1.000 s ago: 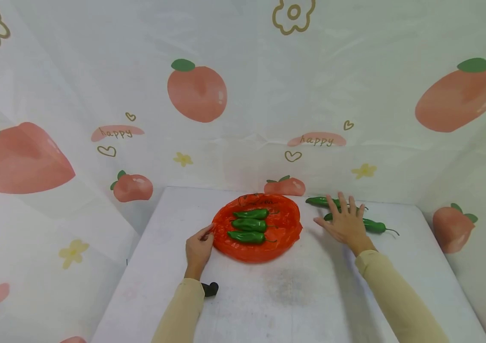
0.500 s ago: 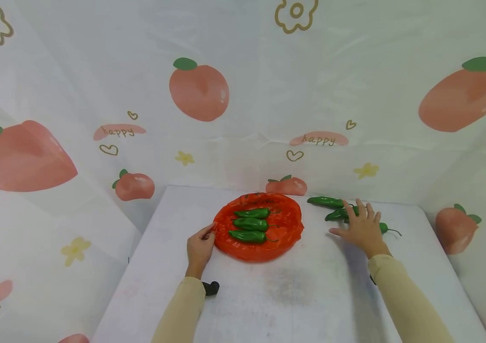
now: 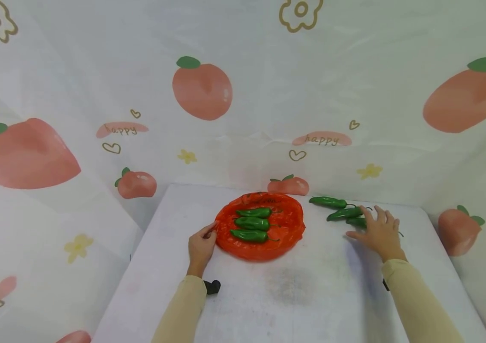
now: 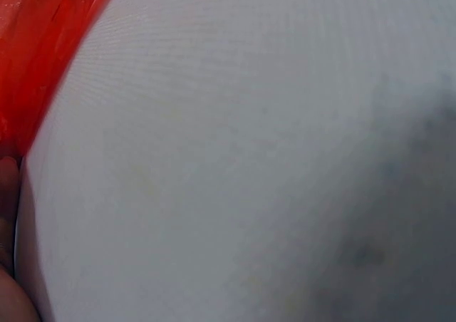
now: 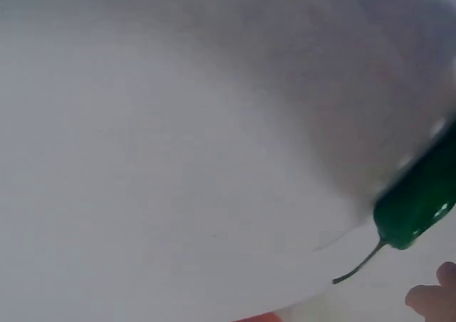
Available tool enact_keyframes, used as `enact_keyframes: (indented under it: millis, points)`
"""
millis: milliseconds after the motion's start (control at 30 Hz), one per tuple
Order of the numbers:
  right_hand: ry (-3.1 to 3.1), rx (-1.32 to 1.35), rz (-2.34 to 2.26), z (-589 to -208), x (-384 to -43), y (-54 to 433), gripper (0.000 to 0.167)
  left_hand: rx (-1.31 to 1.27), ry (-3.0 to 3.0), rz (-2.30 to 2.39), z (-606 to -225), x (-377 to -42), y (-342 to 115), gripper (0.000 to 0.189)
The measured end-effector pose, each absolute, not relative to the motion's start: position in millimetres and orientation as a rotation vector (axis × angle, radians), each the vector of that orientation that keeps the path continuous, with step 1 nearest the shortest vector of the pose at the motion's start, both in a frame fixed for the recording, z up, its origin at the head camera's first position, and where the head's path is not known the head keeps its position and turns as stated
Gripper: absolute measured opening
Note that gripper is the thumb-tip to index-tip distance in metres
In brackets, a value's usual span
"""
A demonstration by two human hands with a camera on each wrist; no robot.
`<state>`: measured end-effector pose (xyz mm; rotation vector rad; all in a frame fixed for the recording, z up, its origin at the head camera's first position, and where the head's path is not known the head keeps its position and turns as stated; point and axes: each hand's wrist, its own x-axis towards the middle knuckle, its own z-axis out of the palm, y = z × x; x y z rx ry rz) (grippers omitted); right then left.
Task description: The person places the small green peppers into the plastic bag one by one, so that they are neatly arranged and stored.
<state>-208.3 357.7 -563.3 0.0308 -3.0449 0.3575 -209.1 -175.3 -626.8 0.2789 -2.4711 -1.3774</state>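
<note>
Three green chili peppers (image 3: pixel 249 236) lie side by side on a round plate (image 3: pixel 286 233) covered in crinkled red plastic. My left hand (image 3: pixel 202 245) pinches the plate's left rim between thumb and fingers; the left wrist view catches the red plastic (image 4: pixel 43 44) with finger edges (image 4: pixel 11 293) beside it. Right of the plate lie three more green peppers, one at the back (image 3: pixel 327 202), one in the middle (image 3: pixel 343 214) and one in front (image 3: pixel 356 222). Over the front pepper hovers my right hand (image 3: pixel 381 236), fingers spread, partly hiding it. In the right wrist view that pepper (image 5: pixel 420 194) shows its stem near my fingertips (image 5: pixel 431 300).
A white table (image 3: pixel 268 305) carries everything. Behind it and along both sides hangs a white cloth (image 3: pixel 247 95) printed with fruit and flowers. Small black pieces (image 3: pixel 213 287) show at each wrist.
My right hand has moved to the right across the loose peppers, uncovering the back and middle ones. My left hand stays at the plate rim. The head view has shifted slightly.
</note>
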Motion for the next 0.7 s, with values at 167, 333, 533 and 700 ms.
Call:
enact_keyframes:
  millis: [167,333,533,700]
  points:
    - [-3.036,-0.003,0.355,-563.4,-203.3,362.1,0.099,0.289,-2.480,-1.397,-626.8,-207.6,-175.5,0.030]
    - [-3.035,-0.015,0.410,-567.7,-200.6,365.4,0.096,0.270,-2.466,-1.383,-626.1,-210.3,-176.5,0.030]
    - [-3.063,-0.104,0.482,-573.2,-199.2,363.5,0.094,0.270,-2.456,-1.381,-626.1,-211.5,-176.1,0.030]
    - [-3.094,-0.158,0.450,-572.8,-196.9,362.1,0.088,0.286,-2.461,-1.405,-629.1,-210.2,-175.3,0.030]
